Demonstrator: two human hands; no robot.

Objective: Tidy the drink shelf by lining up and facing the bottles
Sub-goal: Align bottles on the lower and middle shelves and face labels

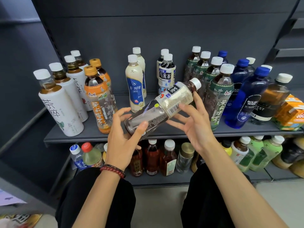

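Mid-facing: your left grip (121, 137) holds the tilted bottle (166, 104), right grip (195, 127) wide against it; stand it label-out next.

Lifted bottle (162, 106): dark oolong tea, white cap, tilted with the cap up and right, in the air by the shelf's near middle.
Shelf (92, 135): dark grey, with upright bottles in near-to-far rows.
Left rows: white-sleeved tea bottles (60, 104), orange jasmine bottles (98, 99).
Middle, far: milk tea bottles (135, 86), oolong bottles (167, 74).
Right rows: green-labelled bottles (218, 96), blue soda bottles (246, 99).
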